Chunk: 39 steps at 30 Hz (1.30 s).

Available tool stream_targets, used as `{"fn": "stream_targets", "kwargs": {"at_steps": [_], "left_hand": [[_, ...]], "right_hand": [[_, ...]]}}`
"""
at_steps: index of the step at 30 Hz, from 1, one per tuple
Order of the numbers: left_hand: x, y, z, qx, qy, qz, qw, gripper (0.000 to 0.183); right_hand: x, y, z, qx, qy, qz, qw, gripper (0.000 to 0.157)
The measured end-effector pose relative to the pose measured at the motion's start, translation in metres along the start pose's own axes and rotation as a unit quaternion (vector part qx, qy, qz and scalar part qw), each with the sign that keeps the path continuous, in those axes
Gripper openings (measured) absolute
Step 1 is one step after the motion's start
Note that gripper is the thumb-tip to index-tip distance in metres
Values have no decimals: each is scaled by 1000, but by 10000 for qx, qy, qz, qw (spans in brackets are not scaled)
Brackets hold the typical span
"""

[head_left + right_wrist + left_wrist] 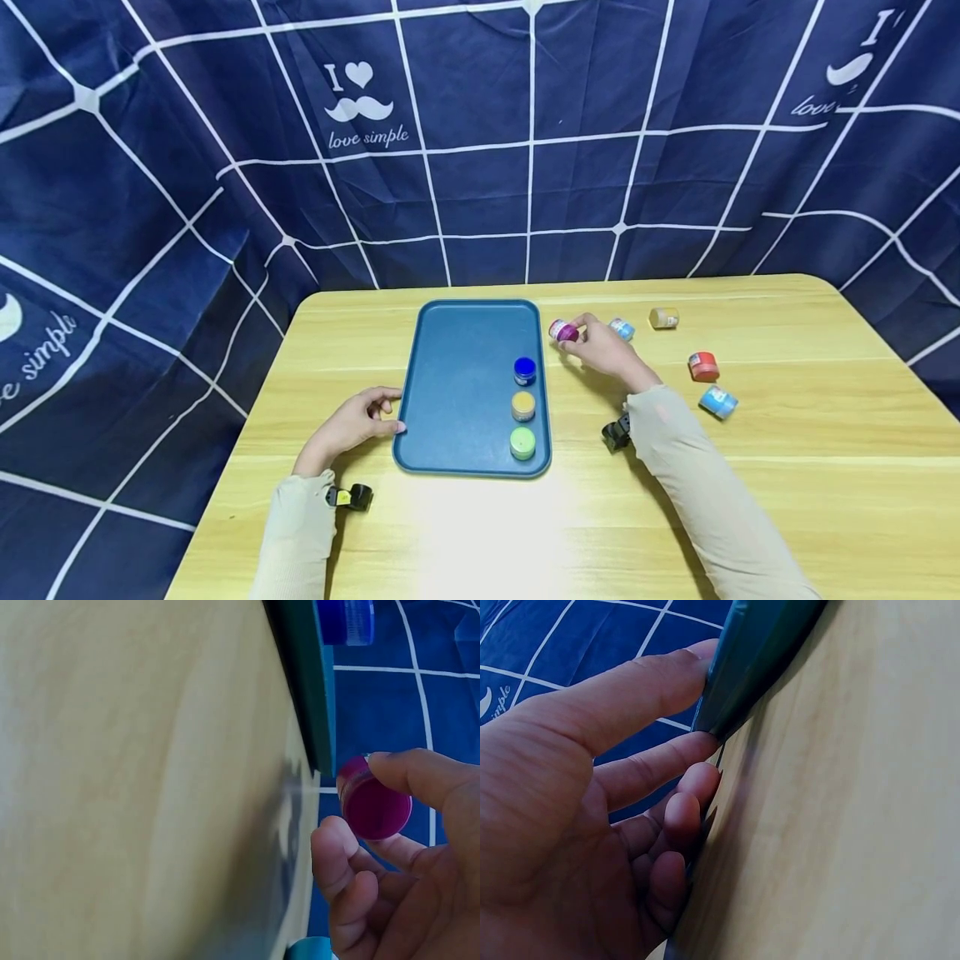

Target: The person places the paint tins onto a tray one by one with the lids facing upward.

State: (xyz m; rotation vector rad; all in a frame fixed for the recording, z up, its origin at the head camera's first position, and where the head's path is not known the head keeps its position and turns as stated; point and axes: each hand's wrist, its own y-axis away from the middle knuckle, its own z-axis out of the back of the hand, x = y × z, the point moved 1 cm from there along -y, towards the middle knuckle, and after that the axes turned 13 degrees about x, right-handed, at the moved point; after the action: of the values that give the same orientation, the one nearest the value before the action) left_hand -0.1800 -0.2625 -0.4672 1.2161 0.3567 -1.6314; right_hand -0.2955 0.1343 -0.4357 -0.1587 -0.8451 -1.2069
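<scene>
Between the thumb and fingers of my right hand (600, 346) is a small paint jar with a magenta lid (563, 331), tilted and raised just beyond the tray's right edge. In the right wrist view, its magenta lid (377, 808) faces the camera. My left hand (360, 425) touches the left rim of the blue tray (457, 375) with thumb and index finger spread along it; the other fingers curl loosely below. Along the tray's right side stand a blue jar (525, 371), a yellow jar (523, 406) and a green jar (522, 443) in a column.
Right of the tray, more jars lie on the wooden table (600, 533): a light-blue jar (622, 328) partly behind my right hand, a tan jar (663, 317), a red jar (703, 366) and another blue jar (718, 402). A dark-blue checked curtain (480, 192) hangs behind the table.
</scene>
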Motion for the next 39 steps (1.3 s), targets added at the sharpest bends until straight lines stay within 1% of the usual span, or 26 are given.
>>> {"fn": "stream_targets", "kwargs": {"at_steps": [9, 16, 22, 29, 34, 39], "left_hand": [[-1, 0, 0, 19, 13, -19, 10000, 59], [0, -1, 0, 45, -9, 8, 10000, 59], [0, 0, 1, 23, 24, 19, 10000, 59], [-1, 1, 0, 15, 89, 6, 10000, 58], [-1, 1, 0, 19, 79, 1, 10000, 58], [-1, 1, 0, 23, 86, 17, 10000, 59]], "right_hand": [[7, 1, 5, -39, -60, 232, 9997, 46], [15, 2, 9, -142, 69, 391, 9991, 44], [23, 0, 11, -139, 155, 477, 9986, 45], [25, -5, 8, -57, -56, 621, 9980, 43], [23, -11, 4, -26, -47, 716, 9974, 41], [26, -16, 3, 13, -16, 719, 9974, 41]]}}
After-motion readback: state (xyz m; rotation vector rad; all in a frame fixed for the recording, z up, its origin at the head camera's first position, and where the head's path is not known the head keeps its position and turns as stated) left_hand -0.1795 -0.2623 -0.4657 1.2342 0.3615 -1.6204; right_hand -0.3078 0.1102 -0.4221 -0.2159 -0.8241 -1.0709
